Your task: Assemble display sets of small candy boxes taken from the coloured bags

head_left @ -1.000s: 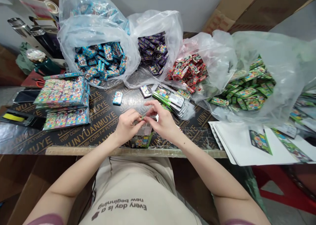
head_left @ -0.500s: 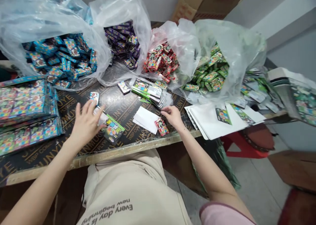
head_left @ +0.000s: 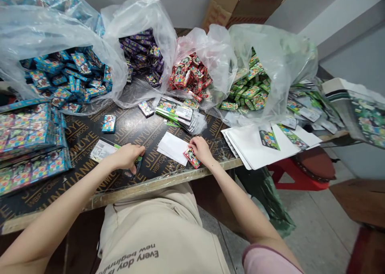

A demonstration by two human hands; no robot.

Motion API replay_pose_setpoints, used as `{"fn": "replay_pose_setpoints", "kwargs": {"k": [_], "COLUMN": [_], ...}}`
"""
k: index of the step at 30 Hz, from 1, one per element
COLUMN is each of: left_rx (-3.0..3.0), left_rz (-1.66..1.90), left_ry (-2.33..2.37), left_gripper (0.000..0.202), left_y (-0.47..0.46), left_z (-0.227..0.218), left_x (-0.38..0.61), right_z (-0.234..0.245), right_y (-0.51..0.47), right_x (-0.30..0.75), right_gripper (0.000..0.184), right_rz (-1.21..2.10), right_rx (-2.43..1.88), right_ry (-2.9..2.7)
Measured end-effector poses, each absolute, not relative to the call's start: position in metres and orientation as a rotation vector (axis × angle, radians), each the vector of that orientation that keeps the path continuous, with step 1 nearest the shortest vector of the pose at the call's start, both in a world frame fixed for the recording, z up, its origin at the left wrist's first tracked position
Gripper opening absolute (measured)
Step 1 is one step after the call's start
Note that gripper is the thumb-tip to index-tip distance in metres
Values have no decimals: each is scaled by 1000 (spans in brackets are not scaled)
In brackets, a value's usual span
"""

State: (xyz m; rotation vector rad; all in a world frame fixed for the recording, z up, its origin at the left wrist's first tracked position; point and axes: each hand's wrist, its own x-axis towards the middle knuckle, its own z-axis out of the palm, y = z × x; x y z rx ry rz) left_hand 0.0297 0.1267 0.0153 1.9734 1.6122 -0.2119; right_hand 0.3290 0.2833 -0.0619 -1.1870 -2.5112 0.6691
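My left hand [head_left: 128, 155] lies curled on a flat green printed packet [head_left: 104, 149] near the table's front edge, fingers closed over its right end. My right hand [head_left: 200, 148] pinches a small red box [head_left: 191, 157] lying beside a white card [head_left: 173, 147] on the dark plywood table [head_left: 84, 135]. A small blue box [head_left: 108, 123] and a purple box [head_left: 146, 108] lie loose further back. A stack of green packets [head_left: 177, 112] sits behind the white card.
Clear plastic bags hold blue boxes [head_left: 64, 81], purple boxes [head_left: 141, 53], red boxes [head_left: 189, 75] and green boxes [head_left: 251, 90] along the back. Filled display packs [head_left: 27, 139] are stacked at left. White sheets [head_left: 258, 141] and more packets lie at right. A red stool [head_left: 303, 171] stands below.
My hands have parted from the middle. The left hand came down closed on the green packet; the right hand reached to the red box beside the white card. The view swung right.
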Motion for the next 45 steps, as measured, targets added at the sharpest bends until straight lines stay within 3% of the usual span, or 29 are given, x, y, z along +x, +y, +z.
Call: {"fn": "replay_pose_setpoints", "kwargs": {"k": [3,7,13,19,24,29,40,45], "left_rx": [1873,1794,1314,1162,1284,1633,2044,1925], "left_rz": [84,805,1458,1539,1439,1372,1431,1498], "left_ry": [1659,1717,1858,1772,1782,1856,1933,1911], "left_gripper": [41,32,20,18,15,11,15,13], "left_y": [123,112,97,88,79,69,58,59], "left_z": [29,44,30,34,49,55,46,48], "left_x": [24,15,20,17,8,8,15,18], "right_z": [-64,-65,-57,-18,22,37,60,94], "right_y": [278,278,288,274,221,187,198,212], "right_x": [331,335,331,282,212,169,176,165], "right_gripper": [15,16,10,13,11,31,16,21], "right_rz": [614,569,543,328,995,1433,951,1319], "right_rx": [-1122,-1114,-1157,-1103,-782,-535,-479,-427], "right_ry": [-2541,-2529,-2390,-1992,-1857,-1872,-1988,-2009]}}
